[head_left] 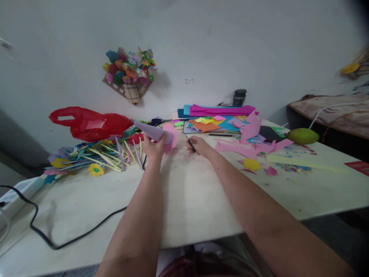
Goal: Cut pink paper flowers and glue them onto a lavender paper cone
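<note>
My left hand [155,148] is closed on a folded lavender sheet [152,131], which looks like craft foam or paper and comes to a point at the upper left. A pink piece [173,134] with a curved edge shows just behind and to the right of that sheet. In my right hand [198,145] is a slim black-handled tool [190,144] with a thin pointed end aimed up and left; its exact kind cannot be made out. The tool and the lavender sheet are apart. Both hands are over the white table [198,200].
Left of my hands lie yellow strips [111,156], foam flowers [96,169] and a red plastic bag [86,125]. Coloured sheets [219,111], pink scraps [250,129] and a green mango-like fruit [302,135] are to the right. A black cable [86,232] crosses the table's left front.
</note>
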`<state>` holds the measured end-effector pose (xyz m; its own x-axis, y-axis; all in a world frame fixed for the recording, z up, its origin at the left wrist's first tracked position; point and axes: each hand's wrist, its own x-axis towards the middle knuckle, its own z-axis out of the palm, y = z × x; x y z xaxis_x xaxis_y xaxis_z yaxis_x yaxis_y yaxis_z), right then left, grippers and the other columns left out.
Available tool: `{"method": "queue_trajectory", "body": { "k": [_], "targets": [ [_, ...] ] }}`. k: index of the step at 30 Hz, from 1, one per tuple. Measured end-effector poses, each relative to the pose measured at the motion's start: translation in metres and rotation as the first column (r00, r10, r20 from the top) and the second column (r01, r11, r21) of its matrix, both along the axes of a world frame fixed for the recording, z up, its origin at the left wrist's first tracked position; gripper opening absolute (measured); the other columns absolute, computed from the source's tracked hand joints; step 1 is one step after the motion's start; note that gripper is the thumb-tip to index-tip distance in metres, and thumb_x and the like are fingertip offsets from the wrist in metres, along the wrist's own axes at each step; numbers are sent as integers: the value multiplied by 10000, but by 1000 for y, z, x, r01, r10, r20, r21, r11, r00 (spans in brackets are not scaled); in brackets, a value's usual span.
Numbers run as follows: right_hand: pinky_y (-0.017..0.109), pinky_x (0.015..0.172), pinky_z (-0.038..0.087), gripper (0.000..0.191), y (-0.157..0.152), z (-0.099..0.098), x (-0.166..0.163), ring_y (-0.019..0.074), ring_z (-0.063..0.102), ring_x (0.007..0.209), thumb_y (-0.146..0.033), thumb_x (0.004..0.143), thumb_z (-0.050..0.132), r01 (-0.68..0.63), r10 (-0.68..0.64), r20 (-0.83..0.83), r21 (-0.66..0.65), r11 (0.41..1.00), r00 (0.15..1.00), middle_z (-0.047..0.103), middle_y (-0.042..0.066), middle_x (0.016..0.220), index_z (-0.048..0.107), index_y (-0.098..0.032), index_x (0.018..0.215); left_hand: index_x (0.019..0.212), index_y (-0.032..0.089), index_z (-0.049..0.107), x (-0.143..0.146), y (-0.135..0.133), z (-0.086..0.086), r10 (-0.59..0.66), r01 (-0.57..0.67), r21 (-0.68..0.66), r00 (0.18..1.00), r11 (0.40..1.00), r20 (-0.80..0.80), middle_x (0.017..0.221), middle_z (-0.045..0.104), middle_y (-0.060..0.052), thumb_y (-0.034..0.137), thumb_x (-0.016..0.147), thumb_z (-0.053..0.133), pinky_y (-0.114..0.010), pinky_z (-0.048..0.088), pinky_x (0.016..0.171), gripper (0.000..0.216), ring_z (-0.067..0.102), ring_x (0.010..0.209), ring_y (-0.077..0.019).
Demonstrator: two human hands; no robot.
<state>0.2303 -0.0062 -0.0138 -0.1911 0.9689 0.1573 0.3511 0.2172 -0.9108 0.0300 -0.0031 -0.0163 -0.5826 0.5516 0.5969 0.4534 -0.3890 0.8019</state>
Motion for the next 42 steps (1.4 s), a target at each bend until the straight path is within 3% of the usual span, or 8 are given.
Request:
{"method": "queue_trajectory", "body": {
  "k": [5,11,22,42],
  "targets": [
    [243,646,443,300,-3,-2,-4,176,666,801,-437,791,664,52,-139,368,237,970,919,723,9,867,653,-228,1006,922,214,542,1,-1,1,42,-42,7,999,999,25,948,687,-59,535,514,781,-333,524,770,572,677,885,-245],
    [300,736,443,443,-10,3,-8,238,670,915,-504,781,645,50,-227,547,318,947,806,731,22,926,628,-248,1142,913,204,567,2,1,-2,2,-3,17,998,1000,56,894,690,-52,526,521,775,-333,528,760,548,676,844,-235],
    [339,762,454,534,-13,4,-12,266,673,943,-622,808,541,56,-286,614,367,929,736,732,68,1026,616,-238,1171,890,165,602,6,-1,0,-27,22,50,993,999,112,826,680,-69,490,507,789,-345,535,741,536,668,813,-241],
    [348,787,453,476,-15,5,-17,274,673,954,-597,834,534,81,-308,596,377,923,742,739,70,977,621,-244,1141,871,167,615,5,5,-7,-18,15,35,996,999,90,856,686,-77,503,516,786,-369,537,770,518,674,846,-256]
  ]
}}
